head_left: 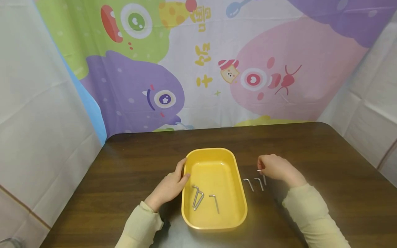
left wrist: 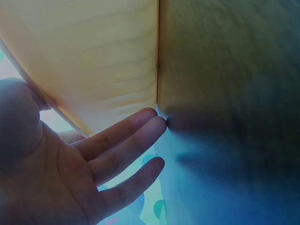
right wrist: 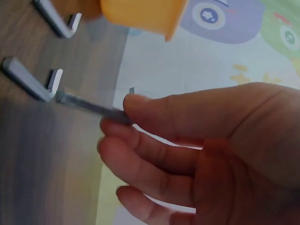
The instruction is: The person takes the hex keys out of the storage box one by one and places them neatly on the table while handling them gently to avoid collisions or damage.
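Note:
My left hand [head_left: 169,186] holds the left side of a yellow plastic tray [head_left: 240,203]. Its thumb lies over the rim, and in the left wrist view the other fingers [left wrist: 126,145] stretch along the outer wall down toward the table. Right of the tray, my right hand [head_left: 277,168] pinches a silver L-shaped hex key [right wrist: 89,105] between thumb and fingertips, its long arm pointing out and its short arm mostly hidden. Two more hex keys, one nearer the tray [head_left: 249,184] and another hex key [head_left: 259,184], lie close by on the table. Inside the tray are three hex keys [head_left: 216,204].
The dark wood-grain table [head_left: 139,148] carries everything. Behind it hangs a cartoon-printed curtain [head_left: 214,103], with pale cloth walls [head_left: 52,93] on both sides.

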Motion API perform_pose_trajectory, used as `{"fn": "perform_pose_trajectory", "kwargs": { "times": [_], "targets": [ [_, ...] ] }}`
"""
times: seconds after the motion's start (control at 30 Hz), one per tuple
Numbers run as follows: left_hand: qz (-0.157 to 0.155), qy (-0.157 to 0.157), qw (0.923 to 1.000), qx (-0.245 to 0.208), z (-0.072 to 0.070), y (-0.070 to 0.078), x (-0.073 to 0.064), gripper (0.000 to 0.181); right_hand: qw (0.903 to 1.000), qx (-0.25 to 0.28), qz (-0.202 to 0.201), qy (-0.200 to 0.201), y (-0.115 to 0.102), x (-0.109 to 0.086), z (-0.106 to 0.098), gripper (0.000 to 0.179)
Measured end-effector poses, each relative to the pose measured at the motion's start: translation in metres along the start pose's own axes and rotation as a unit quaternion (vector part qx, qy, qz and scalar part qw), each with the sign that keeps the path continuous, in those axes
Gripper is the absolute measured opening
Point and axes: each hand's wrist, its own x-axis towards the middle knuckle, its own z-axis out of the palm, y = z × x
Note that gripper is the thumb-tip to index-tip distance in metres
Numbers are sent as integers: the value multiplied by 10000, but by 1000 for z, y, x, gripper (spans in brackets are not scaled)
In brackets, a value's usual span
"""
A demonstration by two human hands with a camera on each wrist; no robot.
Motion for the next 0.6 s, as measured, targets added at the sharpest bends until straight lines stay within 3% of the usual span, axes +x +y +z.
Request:
{"fn": "perform_pose_trajectory", "kwargs": {
  "times": [0.33, 0.6],
  "targets": [
    [-65, 63, 9999, 67, 0, 1, 0, 59, 9982, -142, 421, -412, 5, 1, 7, 11],
    [-30, 81, 9999, 58, 0, 1, 0, 60, 9977, -19, 492, -471, 12, 4, 13, 13]
  ]
}}
